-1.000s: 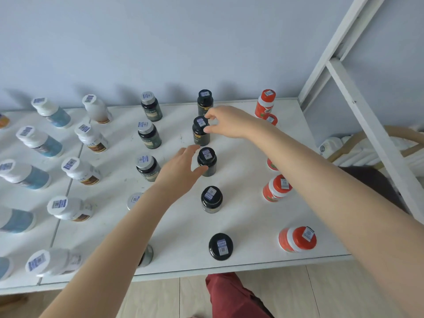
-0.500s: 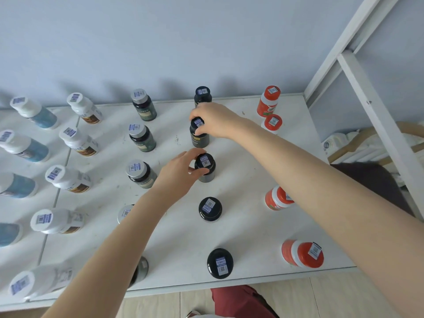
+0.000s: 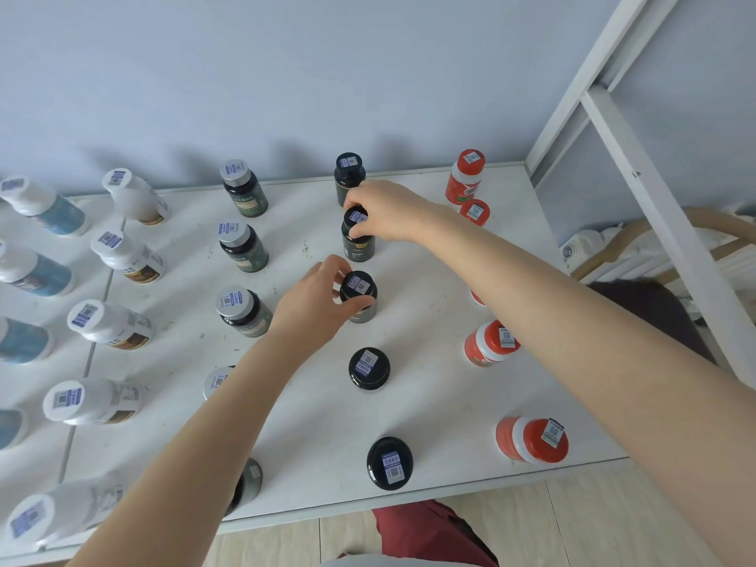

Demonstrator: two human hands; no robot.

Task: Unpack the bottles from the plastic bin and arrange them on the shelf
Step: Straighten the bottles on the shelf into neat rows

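The right hand (image 3: 386, 210) is reached far across the shelf (image 3: 429, 407) and its fingertips are closed around the cap of a black bottle (image 3: 358, 239), second from the back in the black-capped column. The left hand (image 3: 315, 306) is pinched on the cap of the next black bottle forward (image 3: 359, 296), thumb at the front, fingers over the far side. Both bottles stand upright on the shelf, long axis vertical, so each is gripped from above at the cap.

The two held bottles are near each other in one front-to-back line, with a rear black bottle (image 3: 349, 178) just behind the right hand and two more black-capped bottles (image 3: 369, 368) nearer the front edge. Silver-capped dark bottles (image 3: 241, 247) stand in a column to the left, white bottles (image 3: 122, 255) farther left, and red bottles (image 3: 491, 341) to the right, partly hidden by the right forearm.

The coming move is judged to be a small adjustment of spacing along this column. The relation it turns on is the gap between the two held bottles: the right hand owns the farther one, the left the nearer, and any slide would be best made along the column line, away from each other. No plastic bin can be seen.
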